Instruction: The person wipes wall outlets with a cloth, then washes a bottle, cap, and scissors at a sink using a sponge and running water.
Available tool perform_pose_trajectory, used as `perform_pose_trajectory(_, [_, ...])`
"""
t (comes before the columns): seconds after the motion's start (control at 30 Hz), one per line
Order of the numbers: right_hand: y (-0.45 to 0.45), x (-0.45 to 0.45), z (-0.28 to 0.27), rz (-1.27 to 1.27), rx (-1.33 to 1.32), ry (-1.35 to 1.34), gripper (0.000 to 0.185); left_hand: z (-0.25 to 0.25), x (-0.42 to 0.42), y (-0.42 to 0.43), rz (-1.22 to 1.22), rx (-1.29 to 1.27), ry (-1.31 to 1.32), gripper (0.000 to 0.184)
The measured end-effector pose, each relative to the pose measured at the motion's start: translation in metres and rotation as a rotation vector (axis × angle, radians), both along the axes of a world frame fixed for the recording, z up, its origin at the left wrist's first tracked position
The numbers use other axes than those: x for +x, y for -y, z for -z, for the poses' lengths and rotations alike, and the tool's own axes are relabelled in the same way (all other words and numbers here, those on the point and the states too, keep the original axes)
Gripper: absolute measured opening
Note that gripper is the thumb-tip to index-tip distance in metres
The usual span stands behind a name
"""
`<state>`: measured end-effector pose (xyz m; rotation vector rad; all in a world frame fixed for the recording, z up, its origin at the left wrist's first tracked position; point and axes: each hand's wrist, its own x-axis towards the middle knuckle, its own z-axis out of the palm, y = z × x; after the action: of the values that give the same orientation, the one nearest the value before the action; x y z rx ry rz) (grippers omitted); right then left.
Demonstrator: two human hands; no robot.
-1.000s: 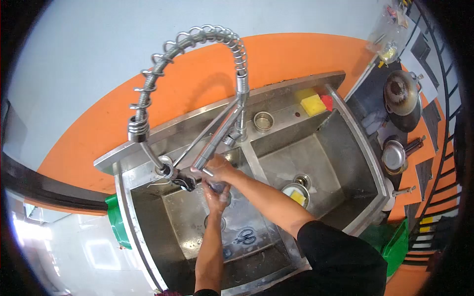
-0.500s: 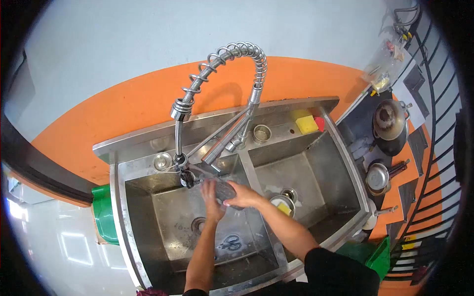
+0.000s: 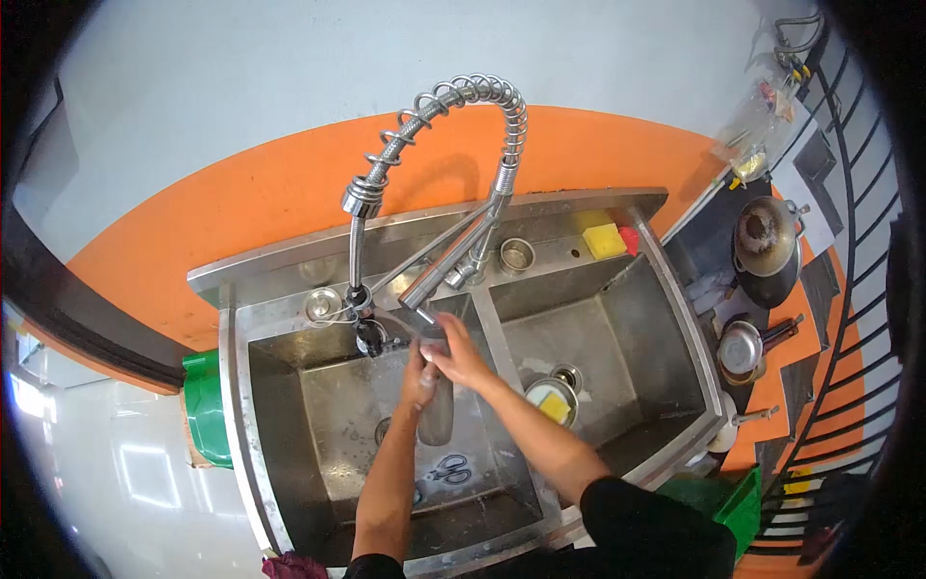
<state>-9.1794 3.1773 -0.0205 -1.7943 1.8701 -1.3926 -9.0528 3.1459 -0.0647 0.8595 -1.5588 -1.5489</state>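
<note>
Over the left basin (image 3: 318,405), both hands are closed on a smooth grey, elongated object (image 3: 437,415), bottle-like in outline; its exact kind is unclear. My left hand (image 3: 418,381) wraps its left side. My right hand (image 3: 461,355) grips its upper end, fingers meeting the left hand's. The lower end hangs down toward the basin floor. Just beyond the hands is the black spray head (image 3: 369,338) of the spring-coil faucet (image 3: 463,92). Dark-handled scissors (image 3: 450,469) lie on the basin floor, nearer to me.
The right basin holds a bowl (image 3: 571,394) with a yellow sponge (image 3: 554,405) inside. On the back ledge are a small metal cup (image 3: 516,255), another yellow sponge (image 3: 604,241) and a metal lid-like piece (image 3: 322,306). Pans (image 3: 765,235) stand at right; a green bin (image 3: 206,410) at left.
The grey object has swung from a slanted hold between the palms to hanging lengthwise toward me. My right hand has shifted up, and the left hand now grips instead of lying flat.
</note>
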Motion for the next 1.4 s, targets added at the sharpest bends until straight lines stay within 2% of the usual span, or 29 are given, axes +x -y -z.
perform_pose_trajectory(0.03, [0.010, -0.002, -0.020, -0.050, 0.154, -0.024, 0.060, 0.004, 0.002, 0.002, 0.047, -0.186, 0.000, 0.080])
perform_pose_trajectory(0.07, [0.021, -0.006, -0.037, -0.101, 0.305, -0.050, 0.055, -0.003, 0.005, 0.002, 0.065, -0.188, 0.113, 0.070])
perform_pose_trajectory(0.1, [0.031, -0.009, -0.046, -0.154, 0.456, -0.079, 0.050, -0.016, 0.006, 0.001, 0.023, -0.267, 0.139, 0.071])
perform_pose_trajectory(0.13, [0.045, -0.012, -0.039, -0.186, 0.378, -0.036, 0.031, -0.029, 0.004, -0.002, -0.019, -0.343, 0.165, 0.073])
perform_pose_trajectory(0.17, [0.051, -0.010, -0.047, -0.198, 0.382, -0.057, 0.030, -0.036, 0.003, -0.003, -0.060, -0.419, 0.188, 0.074])
perform_pose_trajectory(0.2, [0.057, -0.009, -0.059, -0.209, 0.382, -0.080, 0.030, -0.024, 0.004, 0.000, -0.081, -0.297, 0.238, 0.079])
perform_pose_trajectory(0.23, [0.060, -0.005, -0.068, -0.217, 0.384, -0.100, 0.029, -0.012, 0.006, 0.001, -0.126, -0.366, 0.281, 0.080])
perform_pose_trajectory(0.3, [0.076, 0.001, -0.047, -0.229, 0.376, 0.067, 0.029, -0.026, 0.009, -0.005, -0.221, -0.498, 0.365, 0.082])
perform_pose_trajectory(0.37, [0.081, 0.010, -0.046, -0.172, 0.300, 0.193, 0.028, -0.028, 0.010, -0.005, -0.247, -0.517, 0.363, 0.083])
perform_pose_trajectory(0.47, [0.082, 0.019, -0.056, -0.355, 0.473, 1.500, 0.023, -0.023, 0.015, -0.006, -0.262, -0.514, 0.373, 0.084])
perform_pose_trajectory(0.57, [0.078, 0.019, -0.065, -0.417, 0.654, 1.351, 0.021, -0.018, 0.017, -0.007, -0.260, -0.493, 0.417, 0.080])
perform_pose_trajectory(0.6, [0.080, 0.018, -0.060, -0.452, 0.668, 1.142, 0.024, -0.019, 0.016, -0.007, -0.262, -0.483, 0.434, 0.079])
perform_pose_trajectory(0.7, [0.060, 0.007, -0.076, -0.346, 0.448, 0.177, 0.032, -0.015, 0.011, 0.002, -0.233, -0.445, 0.312, 0.076])
perform_pose_trajectory(0.8, [0.024, 0.002, -0.103, -0.206, 0.302, -0.410, 0.035, -0.038, 0.008, 0.006, -0.253, -0.535, 0.229, 0.076])
perform_pose_trajectory(0.9, [-0.003, 0.000, -0.090, -0.163, 0.334, -0.678, 0.035, -0.029, 0.004, 0.010, -0.285, -0.562, 0.235, 0.082])
perform_pose_trajectory(0.93, [0.002, -0.003, -0.083, -0.202, 0.488, -0.509, 0.033, -0.025, 0.002, 0.009, -0.267, -0.512, 0.221, 0.084])
perform_pose_trajectory(1.03, [0.030, -0.027, -0.041, -0.546, 0.460, -0.449, 0.030, -0.026, 0.000, 0.009, -0.254, -0.390, 0.195, 0.090])
perform_pose_trajectory(1.13, [0.026, -0.008, -0.090, -0.365, 0.378, -0.350, 0.027, 0.000, 0.007, -0.006, -0.371, -0.341, 0.219, 0.097])
perform_pose_trajectory(1.23, [0.032, -0.008, -0.079, -0.461, 0.655, -0.440, 0.027, 0.031, 0.037, -0.037, -0.402, -0.073, 0.283, 0.098])
perform_pose_trajectory(1.3, [0.033, -0.009, -0.075, -0.387, 0.346, -0.399, 0.027, 0.081, 0.068, -0.064, -0.418, 0.044, 0.272, 0.093])
perform_pose_trajectory(1.37, [0.025, -0.009, -0.077, -0.247, 0.030, -0.305, 0.027, 0.098, 0.105, -0.094, -0.430, 0.206, 0.383, 0.086])
perform_pose_trajectory(1.4, [0.023, -0.015, -0.061, -0.495, 0.452, -0.461, 0.026, 0.106, 0.126, -0.134, -0.454, 0.262, 0.396, 0.082])
